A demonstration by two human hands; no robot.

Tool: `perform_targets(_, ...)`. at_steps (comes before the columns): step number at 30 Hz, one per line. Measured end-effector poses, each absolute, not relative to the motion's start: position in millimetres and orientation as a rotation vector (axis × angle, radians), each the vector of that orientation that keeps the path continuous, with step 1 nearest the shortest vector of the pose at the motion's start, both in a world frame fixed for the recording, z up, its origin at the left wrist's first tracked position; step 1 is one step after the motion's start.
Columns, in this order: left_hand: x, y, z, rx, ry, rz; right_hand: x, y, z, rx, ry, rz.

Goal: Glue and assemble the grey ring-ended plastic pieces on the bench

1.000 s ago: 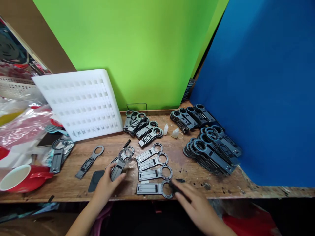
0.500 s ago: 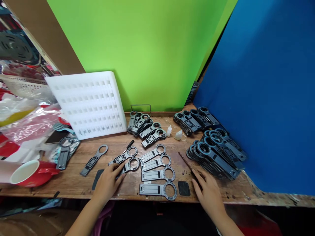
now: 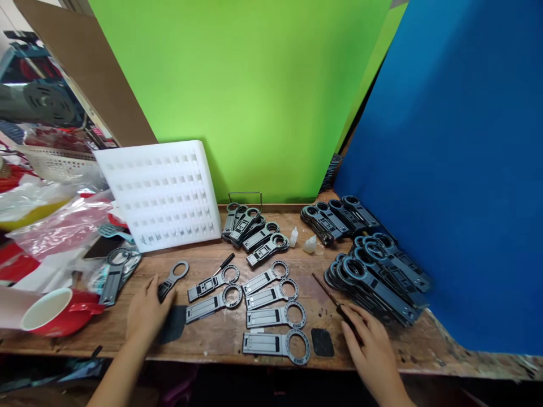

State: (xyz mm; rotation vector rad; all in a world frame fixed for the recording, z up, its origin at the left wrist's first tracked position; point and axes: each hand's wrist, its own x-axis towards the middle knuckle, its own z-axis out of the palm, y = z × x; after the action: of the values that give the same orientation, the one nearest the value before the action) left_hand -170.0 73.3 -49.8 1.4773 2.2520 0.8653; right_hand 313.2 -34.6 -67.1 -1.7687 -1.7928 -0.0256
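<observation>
My left hand [image 3: 147,310] closes over the lower end of a grey ring-ended plate [image 3: 172,277] on the wooden table; my palm and fingers hide that end. Beside this hand lies a dark flat pad [image 3: 173,325]. In my right hand [image 3: 368,342] is a screwdriver [image 3: 327,290], its thin shaft pointing up and left over the table. Between my hands lie two ring-ended plates, one with recesses facing up [image 3: 213,284] and one smooth-backed [image 3: 213,302]. A fanned row of similar plates [image 3: 265,316] lies to their right.
Stacks of ring-ended plates stand at the right [image 3: 373,277] and back [image 3: 250,226]. A white foam block [image 3: 165,195] leans at back left, near a red mug [image 3: 63,316]. Two small bottles [image 3: 293,237], a second screwdriver [image 3: 224,263] and a black square pad [image 3: 322,342] lie around.
My left hand has left the smooth-backed plate in the middle and moved left onto the separate ring-ended plate. My right hand keeps the screwdriver. The view has tipped slightly upward.
</observation>
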Motion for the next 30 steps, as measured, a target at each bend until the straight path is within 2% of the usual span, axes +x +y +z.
perform_targets(7,-155,58,-35,1.002,2.007,1.084,283,-35,-52,-1.663,-1.781,0.032)
perform_targets(10,-113,39,-23,0.813,1.660,1.141,242,-32,-29,-1.521,-1.861,0.280)
perform_targets(13,-61,25,-8,0.318,1.088,1.240,198,-26,-3,-1.261,-1.988,0.484)
perform_targets(17,-3,14,10,0.185,1.028,1.167,160,-15,18,-1.117,-2.087,0.546)
perform_targets(24,31,9,22,0.123,0.966,1.008,153,-1,15,-1.406,-2.060,0.322)
perform_targets(30,32,8,18,0.336,1.018,1.066,161,2,14,-1.349,-1.875,0.561)
